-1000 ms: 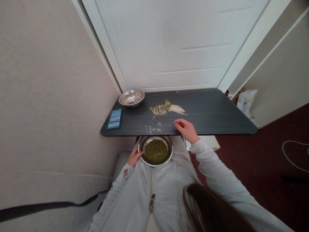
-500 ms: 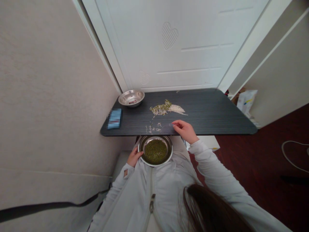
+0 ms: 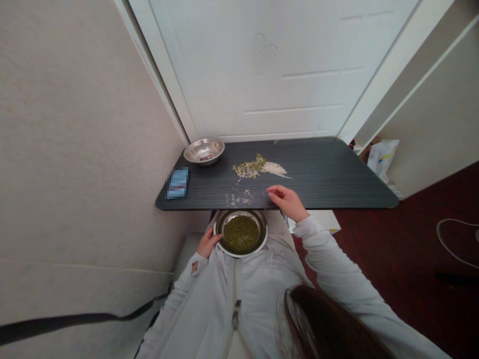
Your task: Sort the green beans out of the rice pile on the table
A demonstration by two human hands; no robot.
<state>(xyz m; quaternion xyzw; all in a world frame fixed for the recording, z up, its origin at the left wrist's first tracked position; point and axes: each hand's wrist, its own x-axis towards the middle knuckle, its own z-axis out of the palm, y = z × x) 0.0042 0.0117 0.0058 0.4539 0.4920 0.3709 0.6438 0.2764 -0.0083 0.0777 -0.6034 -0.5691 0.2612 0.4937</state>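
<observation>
My left hand [image 3: 208,242] grips the rim of a steel bowl [image 3: 221,221] full of green beans, held in my lap just under the front edge of the dark table [image 3: 329,174]. My right hand [image 3: 285,200] rests on the table near that edge, fingers curled and pointing left towards a few scattered white and green grains [image 3: 238,197]. Whether it pinches a grain I cannot make out. A bigger mixed pile of green beans and white rice [image 3: 259,167] lies further back in the middle of the table.
An empty steel bowl [image 3: 204,150] stands at the table's back left corner, with a blue packet [image 3: 177,182] in front of it. A white door rises behind the table, a wall on the left. A white bag [image 3: 382,155] and a cable [image 3: 449,239] lie on the dark floor at the right.
My right hand has slid slightly left and forward along the table edge towards the scattered grains. My left hand and the bowl have stayed put.
</observation>
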